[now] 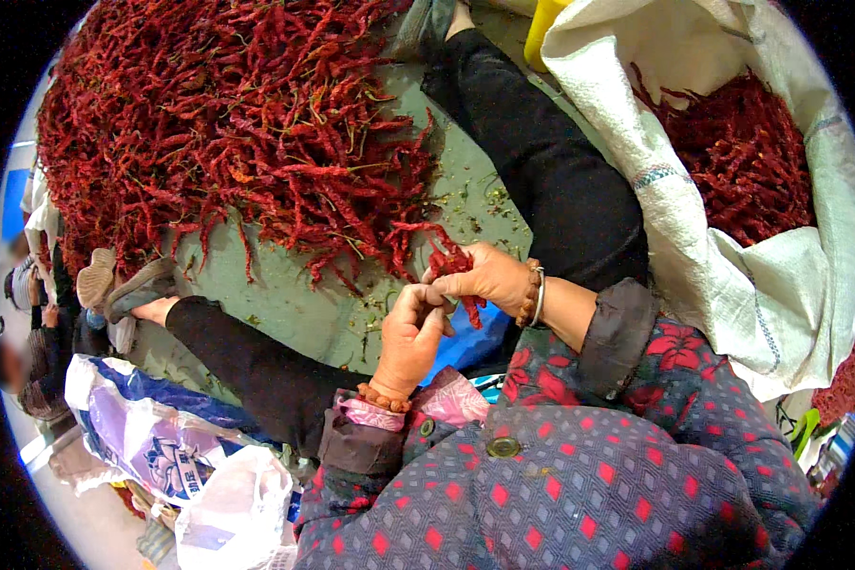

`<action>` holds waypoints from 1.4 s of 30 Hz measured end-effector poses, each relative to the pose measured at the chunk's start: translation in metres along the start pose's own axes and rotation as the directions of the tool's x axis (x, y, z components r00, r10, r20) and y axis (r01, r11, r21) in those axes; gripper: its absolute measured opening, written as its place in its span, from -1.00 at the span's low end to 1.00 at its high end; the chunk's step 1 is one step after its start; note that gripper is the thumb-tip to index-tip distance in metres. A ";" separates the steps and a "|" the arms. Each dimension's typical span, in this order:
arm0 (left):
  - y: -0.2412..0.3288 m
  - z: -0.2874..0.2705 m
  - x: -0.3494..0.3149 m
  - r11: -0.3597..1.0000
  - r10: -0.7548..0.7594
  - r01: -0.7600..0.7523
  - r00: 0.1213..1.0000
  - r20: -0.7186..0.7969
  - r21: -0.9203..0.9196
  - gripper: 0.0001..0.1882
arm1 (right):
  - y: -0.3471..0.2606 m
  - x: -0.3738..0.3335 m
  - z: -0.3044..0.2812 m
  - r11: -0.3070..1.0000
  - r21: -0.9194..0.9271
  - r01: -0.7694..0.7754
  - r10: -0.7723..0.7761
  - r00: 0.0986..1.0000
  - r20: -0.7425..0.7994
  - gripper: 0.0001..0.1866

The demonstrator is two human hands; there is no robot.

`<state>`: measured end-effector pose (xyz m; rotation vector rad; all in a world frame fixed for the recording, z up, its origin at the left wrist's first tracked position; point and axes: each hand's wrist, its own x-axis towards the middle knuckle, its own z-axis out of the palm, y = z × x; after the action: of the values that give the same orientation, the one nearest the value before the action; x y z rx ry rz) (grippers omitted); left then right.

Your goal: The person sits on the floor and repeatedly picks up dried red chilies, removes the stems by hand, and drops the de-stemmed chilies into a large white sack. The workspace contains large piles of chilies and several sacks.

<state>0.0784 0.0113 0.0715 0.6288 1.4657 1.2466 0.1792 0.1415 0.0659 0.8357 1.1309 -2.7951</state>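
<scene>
My right hand (482,277) is closed round a few dried red chilies (449,256), whose ends stick out above and below the fingers. Against its fingertips my left hand (410,334) pinches with thumb and forefinger; whatever lies in that pinch is too small to make out. Just beyond both hands spreads a large heap of dried red chilies (237,133), its near edge thinning out toward me. Green bits of stem (465,214) are scattered on the grey-green floor beside the heap.
On my right an open white woven sack (603,109) holds more dried chilies (746,157). My outstretched legs (541,161) flank the work area. A purple and white bag (152,437) and a white bag (237,513) lie at left. Another person (43,361) sits at the far left.
</scene>
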 end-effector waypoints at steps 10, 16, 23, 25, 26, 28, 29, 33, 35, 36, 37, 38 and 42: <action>0.003 -0.006 0.003 0.978 -0.209 0.209 0.978 0.011 0.001 -0.81 | 0.006 0.004 -0.009 0.983 -0.091 0.157 -0.167 0.979 -0.115 -0.83; 0.003 -0.004 0.007 0.991 -0.117 0.117 0.993 0.008 -0.058 -0.84 | 0.001 0.004 -0.005 0.988 0.023 0.155 -0.149 0.975 -0.164 -0.85; 0.027 0.004 -0.003 0.984 0.051 -0.088 0.972 0.229 0.156 -0.91 | 0.007 0.010 -0.018 0.986 0.095 0.134 -0.105 0.958 -0.267 -0.87; 0.038 0.002 -0.004 0.970 0.062 -0.123 0.959 0.276 0.211 -0.92 | 0.007 0.014 -0.018 0.983 0.048 0.176 -0.157 0.952 -0.261 -0.88; 0.037 -0.006 -0.005 0.972 0.015 -0.069 0.972 0.235 0.223 -0.92 | 0.009 0.013 -0.016 0.982 0.057 0.182 -0.162 0.953 -0.255 -0.88; 0.022 -0.028 -0.003 0.972 -0.123 0.110 0.991 0.053 0.206 -0.83 | 0.004 0.013 -0.011 0.977 0.091 0.191 -0.160 0.949 -0.272 -0.89; 0.014 -0.037 -0.005 0.904 -0.183 0.153 0.982 0.038 0.399 -0.77 | 0.001 0.011 -0.010 0.974 0.122 0.189 -0.147 0.945 -0.293 -0.88; -0.014 -0.080 -0.020 0.319 -0.139 -0.019 0.988 0.067 0.948 -0.67 | 0.004 0.012 -0.015 0.974 0.101 0.204 -0.171 0.949 -0.264 -0.89; -0.002 -0.096 -0.005 0.371 0.078 0.046 0.994 -0.081 0.928 -0.78 | 0.005 0.013 -0.016 0.977 0.068 0.201 -0.170 0.934 -0.315 -0.91; 0.003 -0.103 0.009 0.320 0.237 -0.058 0.971 -0.020 0.946 -0.82 | 0.007 0.012 -0.017 0.977 0.064 0.203 -0.173 0.933 -0.317 -0.91; 0.014 -0.098 0.023 0.225 0.314 -0.076 0.949 0.001 0.971 -0.84 | 0.007 0.011 -0.021 0.976 0.054 0.210 -0.183 0.930 -0.318 -0.91; 0.024 -0.093 0.037 0.127 0.388 -0.086 0.921 0.031 0.988 -0.84 | 0.008 0.012 -0.024 0.975 0.044 0.219 -0.193 0.927 -0.321 -0.91; -0.001 -0.101 0.077 -0.199 0.308 -0.133 0.932 0.191 0.971 -0.82 | 0.012 0.016 -0.019 0.960 -0.003 0.281 -0.262 0.891 -0.372 -0.85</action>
<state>-0.0378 0.0419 0.0310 2.0088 2.3925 -0.0810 0.1772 0.1484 0.0392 1.3560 1.3210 -2.9793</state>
